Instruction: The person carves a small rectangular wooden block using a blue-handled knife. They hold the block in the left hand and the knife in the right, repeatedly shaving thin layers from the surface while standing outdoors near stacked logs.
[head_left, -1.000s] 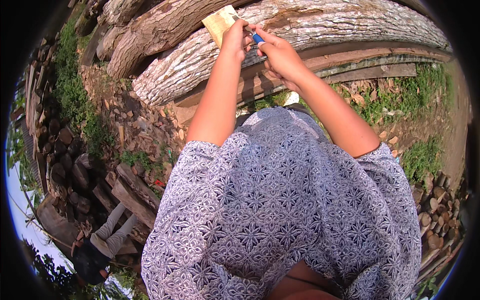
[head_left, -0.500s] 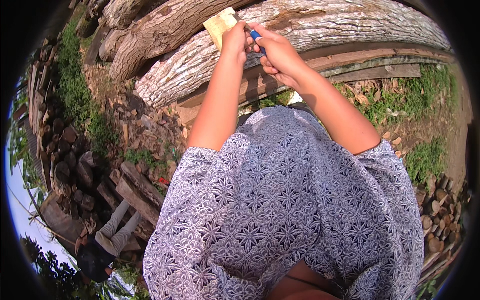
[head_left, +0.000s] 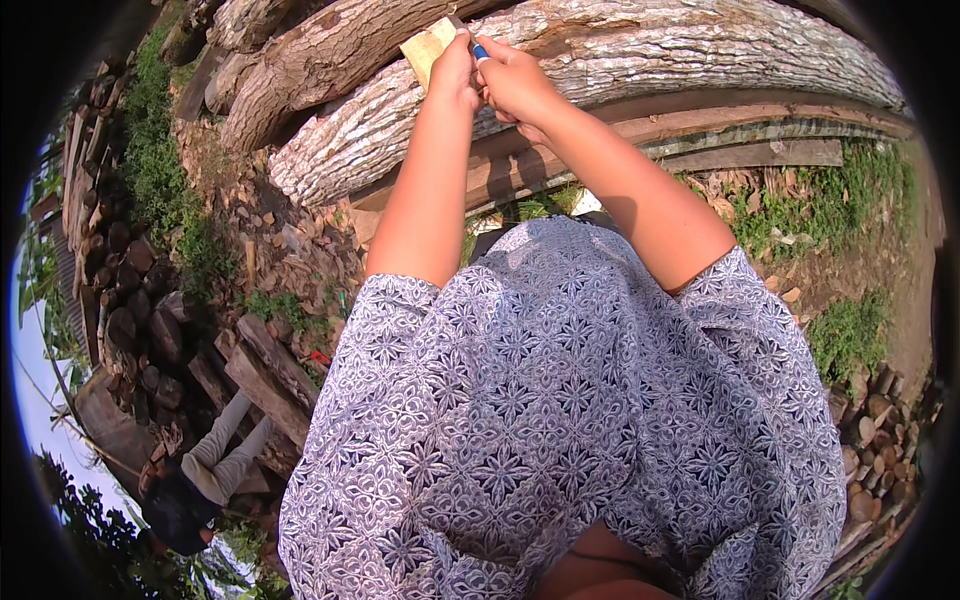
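Note:
A pale yellowish wooden block (head_left: pixel 427 48) sits in my left hand (head_left: pixel 454 72), which is closed round its near right side. My right hand (head_left: pixel 516 84) is wrapped about a slim hand tool with a blue handle (head_left: pixel 481 51). The tool's front end meets the block's right edge, but its tip is too small to make out. Both hands are close together, the right thumb lying near the left fingers. Beneath them runs a thick log (head_left: pixel 640 55) with rough, whitish bark.
More barked logs (head_left: pixel 300 75) lie at the far left. Planks (head_left: pixel 700 125) run along the big log's near side. Stacked cut wood stands at the left (head_left: pixel 125 290) and lower right (head_left: pixel 878 430). Another person (head_left: pixel 190 490) is at the lower left, beside a squared timber (head_left: pixel 268 385).
My right hand and the blue-handled tool have moved left and slightly away from me, closer to the block. The left hand and the block have shifted a little left too.

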